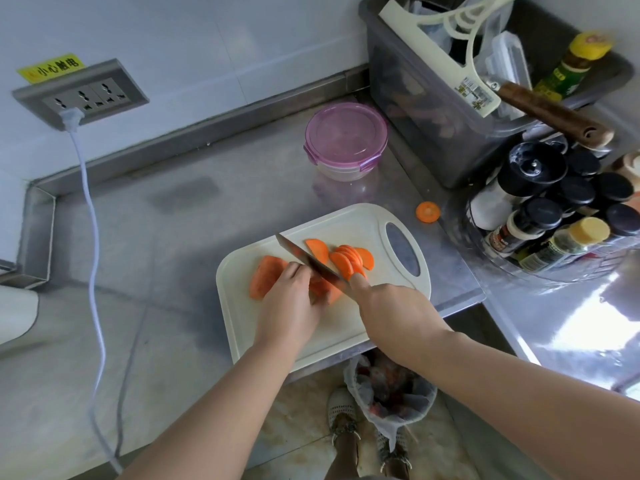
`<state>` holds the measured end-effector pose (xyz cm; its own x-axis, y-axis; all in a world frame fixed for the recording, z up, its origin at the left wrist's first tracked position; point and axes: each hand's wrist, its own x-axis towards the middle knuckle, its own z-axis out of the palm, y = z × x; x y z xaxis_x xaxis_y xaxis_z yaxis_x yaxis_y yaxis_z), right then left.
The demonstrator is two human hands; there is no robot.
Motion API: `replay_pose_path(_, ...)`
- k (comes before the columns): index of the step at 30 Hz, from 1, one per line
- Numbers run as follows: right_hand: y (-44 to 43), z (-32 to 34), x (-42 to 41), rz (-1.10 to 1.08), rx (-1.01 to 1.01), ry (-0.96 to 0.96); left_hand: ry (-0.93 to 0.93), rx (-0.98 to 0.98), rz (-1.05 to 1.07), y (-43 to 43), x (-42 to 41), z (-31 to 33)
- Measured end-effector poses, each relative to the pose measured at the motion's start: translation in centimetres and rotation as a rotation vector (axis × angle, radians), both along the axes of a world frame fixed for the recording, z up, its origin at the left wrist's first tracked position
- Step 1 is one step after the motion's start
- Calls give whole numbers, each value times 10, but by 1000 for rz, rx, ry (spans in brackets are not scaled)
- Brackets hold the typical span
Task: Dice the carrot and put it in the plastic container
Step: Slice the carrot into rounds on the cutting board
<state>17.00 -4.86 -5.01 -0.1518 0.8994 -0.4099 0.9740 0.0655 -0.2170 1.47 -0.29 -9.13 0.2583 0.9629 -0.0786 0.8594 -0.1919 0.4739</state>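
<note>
Slicing stage only: left hand (294,301) curled on the carrot (266,277), right hand (389,306) gripping the knife (310,260), slices (348,260) fanned mid-frame, nothing diced, plastic container (346,140) upper centre lidded

A white cable (92,216) ran from the wall socket (81,95) on my left down over the steel counter (173,271). To my right stood a rack of spice jars (540,216) beside a grey tub (415,109) holding a squeegee (433,52). A lined waste bin (391,389) sat on the floor.

One knife (304,259), one board (341,325), one container (345,133)
</note>
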Motion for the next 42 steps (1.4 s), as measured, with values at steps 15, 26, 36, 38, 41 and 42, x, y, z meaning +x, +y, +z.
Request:
replay_pose_path(15,1,-9,-6,28,-49,-12,25,8,-5,1,1,-5)
replay_pose_path(26,18,-20,10,-163,-111,103,-83,-2,-11,-3,-1,-2)
replay_pose_path(36,1,-3,3,-22,73,-53,-99,11,26,-1,3,-5)
replay_pose_path(38,0,-2,3,-47,61,-45,-81,7,31,1,6,-4)
replay_pose_path(41,-1,1,1,-50,32,-29,-70,-5,27,1,5,-4)
replay_pose_path(42,-1,2,1,-43,30,-27,-66,-5,27,1,5,-4)
